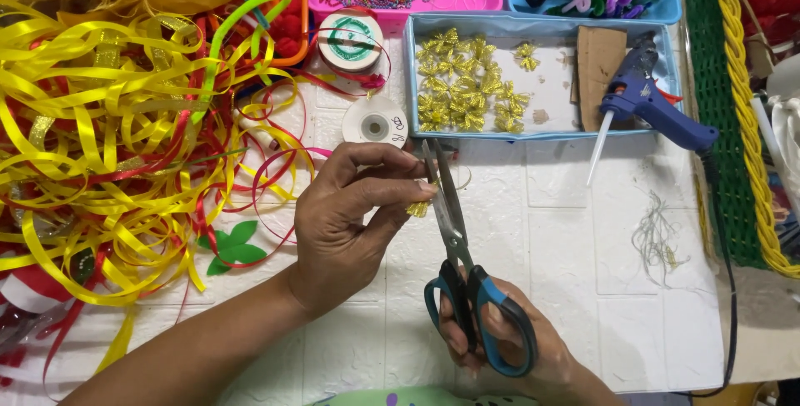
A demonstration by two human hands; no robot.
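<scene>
Looking down from the head view, we've got our left hand pinching a tiny gold ribbon bow at mid-frame while our right hand grips the blue-and-black scissors, blades shut or nearly so right beside the bow. That bow looks feather-light, shiny and crinkly, probably easy to crush or let slip, so we reckon a fingertip pinch at its knotted middle suits it best. More gold bows sit in the blue tray upper centre, a blue glue gun at its right end, and tangled yellow ribbon fills the left.
</scene>
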